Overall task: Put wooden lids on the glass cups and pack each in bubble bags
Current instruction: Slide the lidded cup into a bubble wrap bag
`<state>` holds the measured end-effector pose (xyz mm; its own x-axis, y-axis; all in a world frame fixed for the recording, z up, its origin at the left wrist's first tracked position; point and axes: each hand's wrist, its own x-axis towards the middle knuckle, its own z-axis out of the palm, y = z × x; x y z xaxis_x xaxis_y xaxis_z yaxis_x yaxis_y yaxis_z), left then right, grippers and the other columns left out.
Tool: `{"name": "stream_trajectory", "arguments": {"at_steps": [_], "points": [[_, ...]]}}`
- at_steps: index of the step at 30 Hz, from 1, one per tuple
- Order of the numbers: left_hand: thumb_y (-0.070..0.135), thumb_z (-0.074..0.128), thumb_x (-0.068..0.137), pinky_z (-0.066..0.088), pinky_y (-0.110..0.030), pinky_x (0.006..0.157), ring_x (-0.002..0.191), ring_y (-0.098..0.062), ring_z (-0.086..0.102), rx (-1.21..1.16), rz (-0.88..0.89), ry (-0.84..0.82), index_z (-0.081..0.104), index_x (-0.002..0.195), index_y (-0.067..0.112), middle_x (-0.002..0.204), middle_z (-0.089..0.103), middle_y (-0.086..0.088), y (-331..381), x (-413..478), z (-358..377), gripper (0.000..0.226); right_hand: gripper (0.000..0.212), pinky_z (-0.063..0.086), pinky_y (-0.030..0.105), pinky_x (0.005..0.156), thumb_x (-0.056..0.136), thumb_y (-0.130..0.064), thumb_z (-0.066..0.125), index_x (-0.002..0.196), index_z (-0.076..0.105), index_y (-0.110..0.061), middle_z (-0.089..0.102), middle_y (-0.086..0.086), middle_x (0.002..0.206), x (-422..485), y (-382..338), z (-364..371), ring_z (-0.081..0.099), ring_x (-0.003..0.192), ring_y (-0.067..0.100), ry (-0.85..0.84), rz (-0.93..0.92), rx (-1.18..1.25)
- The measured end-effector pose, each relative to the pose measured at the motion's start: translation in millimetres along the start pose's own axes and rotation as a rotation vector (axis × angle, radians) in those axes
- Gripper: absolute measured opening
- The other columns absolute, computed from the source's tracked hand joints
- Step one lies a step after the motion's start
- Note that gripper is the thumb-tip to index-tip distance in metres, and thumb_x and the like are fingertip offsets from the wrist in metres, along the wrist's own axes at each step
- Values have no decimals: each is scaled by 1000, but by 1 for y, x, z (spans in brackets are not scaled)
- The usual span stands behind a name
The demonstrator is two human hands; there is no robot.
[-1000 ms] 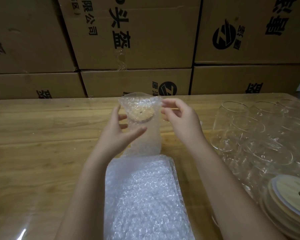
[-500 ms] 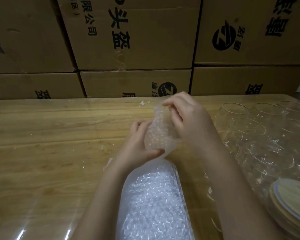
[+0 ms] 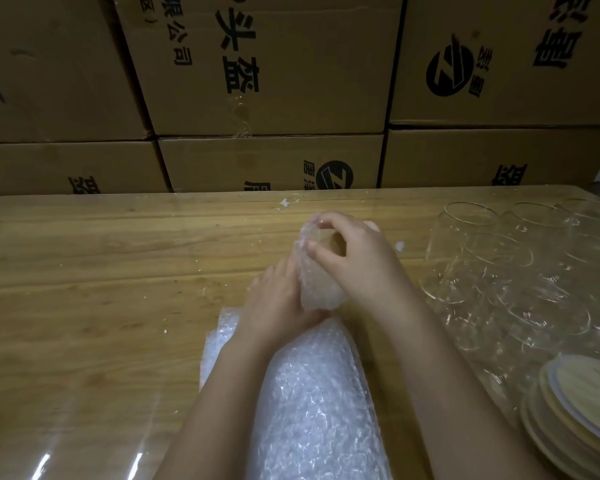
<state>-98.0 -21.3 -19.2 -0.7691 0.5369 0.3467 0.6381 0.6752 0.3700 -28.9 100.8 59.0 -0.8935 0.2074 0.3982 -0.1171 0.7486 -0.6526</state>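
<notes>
A lidded glass cup wrapped in a bubble bag [image 3: 317, 285] stands at the middle of the wooden table [image 3: 84, 271]. My left hand [image 3: 278, 299] grips its lower left side. My right hand [image 3: 354, 261] curls over the top, pinching the bag's mouth down over the wooden lid, which shows faintly through the plastic. A stack of flat bubble bags [image 3: 309, 403] lies in front, between my forearms. Several bare glass cups [image 3: 492, 268] stand at the right. A pile of round wooden lids [image 3: 575, 410] with centre holes sits at the near right.
Stacked cardboard boxes [image 3: 267, 81] with black print form a wall along the table's far edge. A clear plastic sheet covers the tabletop. Small white scraps [image 3: 286, 202] lie near the back edge.
The bagged cup came down from being held up to the table. My right hand moved from the bag's open edge onto its top, folding the mouth over.
</notes>
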Motion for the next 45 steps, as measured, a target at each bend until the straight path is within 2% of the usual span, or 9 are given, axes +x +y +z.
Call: {"name": "stream_trajectory", "arguments": {"at_steps": [5, 13, 19, 24, 31, 34, 37, 40, 45], "points": [[49, 70, 69, 50, -33, 79, 113, -11, 53, -156, -7, 45, 28, 146, 31, 132, 49, 13, -5, 1, -1, 90, 66, 34, 42, 105, 86, -39, 59, 144, 29, -30, 31, -6, 148, -3, -2, -6, 36, 132, 19, -200, 8, -258], [62, 69, 62, 45, -43, 100, 129, -1, 39, -230, -12, 20, 20, 149, 37, 146, 35, 22, -8, -4, -4, 103, 58, 23, 35, 86, 74, -52, 59, 127, 38, -40, 49, -12, 127, -2, 4, -9, 51, 108, 14, -35, 43, -393], [57, 72, 57, 38, -8, 87, 111, 28, 32, -401, 16, 58, 18, 131, 67, 120, 23, 58, -5, -7, -11, 92, 59, 19, 30, 88, 76, -61, 50, 129, 44, -36, 54, -14, 125, 0, 1, -4, 50, 114, 12, 77, -37, -372], [48, 88, 56, 39, -30, 106, 131, 2, 37, -542, -58, 55, 15, 151, 36, 144, 34, 22, -12, -4, -7, 120, 54, 19, 27, 85, 79, -60, 55, 120, 45, -26, 60, -12, 101, 1, -1, 5, 55, 98, 10, 147, -40, -316], [32, 90, 63, 51, -34, 95, 119, -12, 56, -663, -10, 109, 39, 142, 14, 132, 54, 4, -11, 4, -11, 97, 34, 18, 30, 84, 82, -50, 51, 105, 45, -26, 62, -13, 96, -1, -4, 18, 56, 95, 10, 119, -103, -382], [24, 90, 64, 54, -24, 87, 116, -8, 59, -778, -45, 136, 39, 140, 27, 129, 58, 7, -13, 0, -11, 92, 38, 6, 43, 110, 93, -53, 36, 119, 52, -31, 54, -13, 131, -1, -2, 16, 45, 125, 8, 8, -115, -268], [33, 93, 56, 50, -12, 80, 110, 3, 59, -857, -127, 171, 34, 133, 45, 122, 59, 18, -20, -6, -12, 98, 33, 7, 51, 115, 94, -17, 39, 117, 61, -26, 44, -7, 143, -2, -6, 11, 33, 134, 14, 193, -147, -98], [50, 92, 43, 48, -24, 90, 110, -1, 59, -883, -236, 119, 29, 114, 71, 122, 56, 21, -22, -6, -14, 98, 54, 16, 48, 114, 79, 9, 45, 113, 61, -29, 32, -2, 149, -3, -6, 0, 31, 135, 20, 196, -13, -91], [52, 90, 40, 50, -10, 75, 104, 4, 61, -925, -270, 91, 33, 124, 58, 121, 56, 19, -29, -3, -14, 102, 30, 16, 46, 110, 91, -14, 48, 113, 57, -32, 28, -7, 150, 0, 4, -8, 54, 108, 18, -29, 64, -180]]}}
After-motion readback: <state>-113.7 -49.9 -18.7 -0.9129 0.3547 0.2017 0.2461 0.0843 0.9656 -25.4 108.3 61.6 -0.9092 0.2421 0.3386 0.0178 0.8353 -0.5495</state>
